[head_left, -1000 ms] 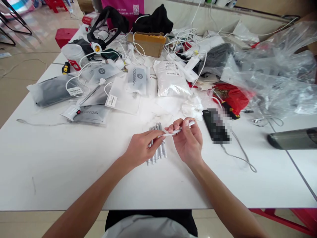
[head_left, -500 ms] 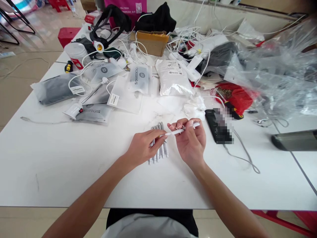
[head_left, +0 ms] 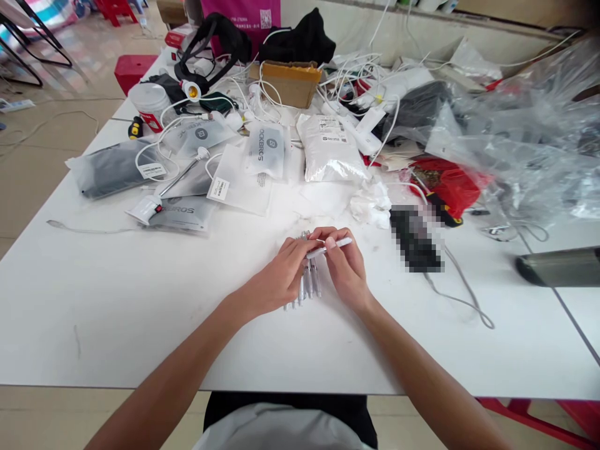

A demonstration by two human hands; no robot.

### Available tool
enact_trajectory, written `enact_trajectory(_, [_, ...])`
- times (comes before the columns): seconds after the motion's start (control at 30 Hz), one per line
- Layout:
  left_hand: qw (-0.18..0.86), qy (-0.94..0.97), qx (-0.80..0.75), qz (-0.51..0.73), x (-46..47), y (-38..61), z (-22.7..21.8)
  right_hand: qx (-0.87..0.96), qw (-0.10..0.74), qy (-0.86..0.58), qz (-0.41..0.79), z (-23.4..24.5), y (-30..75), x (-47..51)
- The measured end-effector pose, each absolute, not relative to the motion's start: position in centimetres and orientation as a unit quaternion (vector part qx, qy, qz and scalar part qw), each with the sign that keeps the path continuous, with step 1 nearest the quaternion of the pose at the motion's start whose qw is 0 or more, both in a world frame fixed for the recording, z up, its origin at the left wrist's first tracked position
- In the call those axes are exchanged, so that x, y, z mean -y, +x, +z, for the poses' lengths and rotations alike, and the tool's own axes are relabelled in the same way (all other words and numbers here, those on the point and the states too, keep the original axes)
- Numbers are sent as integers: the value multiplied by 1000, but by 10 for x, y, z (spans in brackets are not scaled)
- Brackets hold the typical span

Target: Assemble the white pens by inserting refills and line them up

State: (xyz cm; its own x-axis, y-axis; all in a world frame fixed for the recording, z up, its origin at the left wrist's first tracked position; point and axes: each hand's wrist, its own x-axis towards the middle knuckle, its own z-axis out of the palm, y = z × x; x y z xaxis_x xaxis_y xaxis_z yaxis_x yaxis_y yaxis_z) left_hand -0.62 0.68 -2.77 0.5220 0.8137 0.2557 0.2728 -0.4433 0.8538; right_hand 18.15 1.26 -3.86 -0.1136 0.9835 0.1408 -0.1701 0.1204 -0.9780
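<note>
A slim white pen (head_left: 345,242) is held slantwise above the table, between both hands. My right hand (head_left: 347,269) pinches it between thumb and fingers, and its tip end sticks out past the thumb on the right. The fingers of my left hand (head_left: 282,275) close around the pen's left end, which they partly hide. Beneath the hands, several silver-and-clear pens (head_left: 309,284) lie side by side on the white table (head_left: 187,325). My left hand covers part of that row.
Beyond the hands lie crumpled white tissue (head_left: 370,203), a white parcel (head_left: 330,150) and frosted packets (head_left: 267,150). A blurred-out dark phone-like object (head_left: 415,240) with a cable is to the right. A dark cylinder (head_left: 560,267) lies farther right, near plastic bags (head_left: 525,137).
My right hand has moved left and closed in on my left hand, bringing the pen along. Less of the pen shows between the hands. The view has shifted slightly.
</note>
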Motion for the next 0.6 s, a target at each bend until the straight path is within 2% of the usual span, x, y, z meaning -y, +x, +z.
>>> enact_trajectory(0.2, [375,719,-385,441,-16,-7,-30,542,554,-405,485,-36,191,-21])
enact_trajectory(0.47, [358,690,-404,483,-18,-10,-30,529,576,-451,430,-26,187,-21])
enact_trajectory(0.6, [335,698,-410,482,-19,-12,-33,531,546,-491,422,-28,190,-21])
